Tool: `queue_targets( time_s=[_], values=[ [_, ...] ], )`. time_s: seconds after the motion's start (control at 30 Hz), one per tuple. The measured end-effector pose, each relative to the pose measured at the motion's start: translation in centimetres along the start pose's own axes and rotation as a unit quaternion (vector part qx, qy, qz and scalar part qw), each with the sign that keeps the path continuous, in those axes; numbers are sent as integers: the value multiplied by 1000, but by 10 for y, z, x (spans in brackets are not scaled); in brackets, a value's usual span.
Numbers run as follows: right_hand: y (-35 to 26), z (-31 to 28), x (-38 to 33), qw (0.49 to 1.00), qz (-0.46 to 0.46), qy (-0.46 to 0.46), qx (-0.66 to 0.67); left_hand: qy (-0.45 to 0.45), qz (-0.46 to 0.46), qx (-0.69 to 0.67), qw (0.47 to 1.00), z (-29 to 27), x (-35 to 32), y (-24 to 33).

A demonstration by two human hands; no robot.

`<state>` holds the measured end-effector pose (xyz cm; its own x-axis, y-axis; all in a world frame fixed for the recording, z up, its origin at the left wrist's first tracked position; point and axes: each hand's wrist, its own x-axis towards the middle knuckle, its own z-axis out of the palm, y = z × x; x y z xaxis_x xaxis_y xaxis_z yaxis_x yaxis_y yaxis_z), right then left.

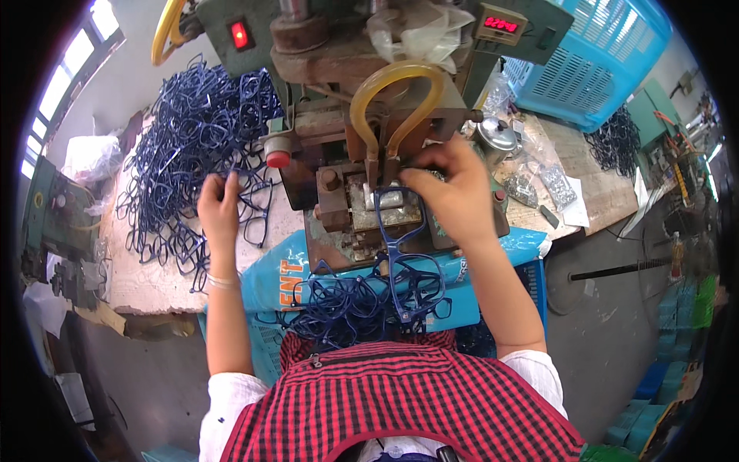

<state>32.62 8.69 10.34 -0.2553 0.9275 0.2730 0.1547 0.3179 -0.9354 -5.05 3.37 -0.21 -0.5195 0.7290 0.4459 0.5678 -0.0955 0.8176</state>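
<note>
Partly, right hand [454, 192] hides frame [400, 223].

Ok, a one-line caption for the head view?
Right hand sets a blue eyeglass frame on a bench press; left hand reaches into a frame pile.

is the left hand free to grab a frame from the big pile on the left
Probably yes. The left hand already rests at the edge of the blue frame pile, nothing lying between them. The right hand is busy holding a frame at the press.
</note>
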Motion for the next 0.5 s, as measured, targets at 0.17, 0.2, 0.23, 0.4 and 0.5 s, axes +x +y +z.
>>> queue_targets(
  time_s=[0.17, 0.2, 0.23, 0.4, 0.5],
  values=[
    [0, 21, -3, 996, -15, 34, 87, -46, -182, -239, 952, 1, -55, 39],
    [-1, 21, -4, 996, -7, 32, 83, -32, -178, -274, 944, 3, -58, 50],
    [-2, 20, -3, 996, -7, 30, 79, -39, -118, -268, 955, 0, -55, 66],
    [-16, 25, -5, 980, 33, -25, 194, -39, 241, -346, 906, 11, -28, 185],
    [-21, 33, -10, 964, 56, -6, 260, -14, 223, -290, 930, 23, -19, 212]
  ],
)
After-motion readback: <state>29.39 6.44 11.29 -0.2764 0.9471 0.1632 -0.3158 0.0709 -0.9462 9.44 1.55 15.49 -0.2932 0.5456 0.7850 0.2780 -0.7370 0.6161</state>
